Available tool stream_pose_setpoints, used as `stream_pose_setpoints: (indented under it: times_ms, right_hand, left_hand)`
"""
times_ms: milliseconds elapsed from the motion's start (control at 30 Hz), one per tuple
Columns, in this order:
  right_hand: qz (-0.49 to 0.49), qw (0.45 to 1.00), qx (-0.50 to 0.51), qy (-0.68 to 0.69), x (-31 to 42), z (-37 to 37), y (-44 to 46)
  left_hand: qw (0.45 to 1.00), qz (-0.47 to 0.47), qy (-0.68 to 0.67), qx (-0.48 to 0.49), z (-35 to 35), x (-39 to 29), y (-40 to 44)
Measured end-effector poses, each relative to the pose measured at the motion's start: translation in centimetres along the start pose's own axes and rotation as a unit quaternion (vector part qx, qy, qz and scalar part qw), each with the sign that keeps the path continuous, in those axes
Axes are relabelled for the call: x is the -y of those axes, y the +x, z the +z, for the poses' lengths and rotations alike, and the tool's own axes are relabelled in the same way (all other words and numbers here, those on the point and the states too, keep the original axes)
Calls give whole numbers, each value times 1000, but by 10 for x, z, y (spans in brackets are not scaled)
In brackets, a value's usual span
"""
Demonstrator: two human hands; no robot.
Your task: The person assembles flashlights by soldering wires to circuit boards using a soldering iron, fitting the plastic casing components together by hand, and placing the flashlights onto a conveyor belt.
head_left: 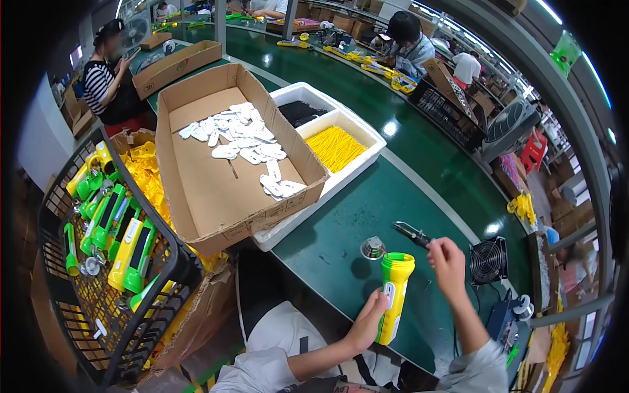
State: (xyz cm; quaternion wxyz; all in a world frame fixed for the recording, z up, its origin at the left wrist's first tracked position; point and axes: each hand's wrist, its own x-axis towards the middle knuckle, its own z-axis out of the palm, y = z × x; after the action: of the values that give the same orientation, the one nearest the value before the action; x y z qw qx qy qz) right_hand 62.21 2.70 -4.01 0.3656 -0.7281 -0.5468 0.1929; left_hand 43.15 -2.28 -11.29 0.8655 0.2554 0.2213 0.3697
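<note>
Two bare hands: the left hand (367,325) clasps a yellow-and-green plastic flashlight body (394,308), thumb laid along its side; the right hand (448,265) pinches the black handle of a slim metal-tipped tool (413,232), apparently a soldering iron.
Flashlight body: held wide end up and slightly tilted, close to the table's near edge; a slack grip could drop it toward the lap.
Shiny round metal disc (373,248): just left of the wide end; any wire joining them is too fine to make out, but a tug there could strain it.
Tool tip: points left, beyond the disc; if hot, a low or hasty sweep could mark the plastic or burn the left fingers.
Right side: a square black fan (489,261) stands beyond the right wrist, so a wide elbow swing might knock it.
Green tabletop (327,232): most room lies between the disc and the white foam tray (362,134) at left.
Left limit: a brown cardboard box (190,219) rests on the tray, its corner jutting out; a bump could spill its white plastic pieces (242,134).
Far limit: a pale strip borders the tabletop.
</note>
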Motion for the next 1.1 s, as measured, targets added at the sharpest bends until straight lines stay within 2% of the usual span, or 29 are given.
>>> stream_pose_setpoints:
  times_ms: [67,100,167,267,367,467,533,633,667,700,733,767,867,900,1000,1033,1100]
  right_hand:
    - [-230,972,-11,-46,55,6,-28]
    - [-241,968,0,-72,65,12,-37]
    - [-224,970,-34,-85,69,29,-42]
    - [-229,962,-74,-125,54,43,-38]
    - [-223,964,-52,-137,54,48,-33]
    - [-187,978,-18,-93,52,55,-28]
    - [-154,985,-1,-74,48,57,-26]
    - [-99,990,14,100,28,54,-22]
    - [-64,973,3,220,22,53,-21]
    - [-77,942,31,326,17,51,-17]
    - [-89,898,58,428,12,47,-13]
    - [-122,904,108,396,7,43,-8]
    - [-124,982,-1,141,15,35,-17]
    - [-104,982,-69,138,24,37,-23]
    - [-195,973,-121,33,32,23,-48]
    - [-248,965,-84,3,31,18,-51]
    - [-268,955,-72,-106,62,24,-44]
  left_hand:
    - [999,27,-22,10,9,-2,4]
    - [999,49,-16,3,11,3,9]
    - [996,89,-4,-14,16,16,17]
    - [984,146,93,-51,20,22,23]
    - [986,139,79,-53,22,29,21]
    - [995,31,-76,-49,17,42,24]
    - [993,22,-109,-41,12,50,28]
    - [991,-1,-132,21,5,39,27]
    - [990,-11,-134,52,2,27,26]
    - [982,-84,-123,116,-3,4,22]
    - [975,-114,-89,168,-13,-1,26]
    - [980,-106,-68,152,-14,-9,23]
    - [997,-40,12,71,-4,-13,20]
    - [998,-12,41,38,0,-9,20]
    - [972,127,189,-52,12,5,21]
    - [989,92,105,-38,14,11,22]
    - [995,88,47,-28,15,17,24]
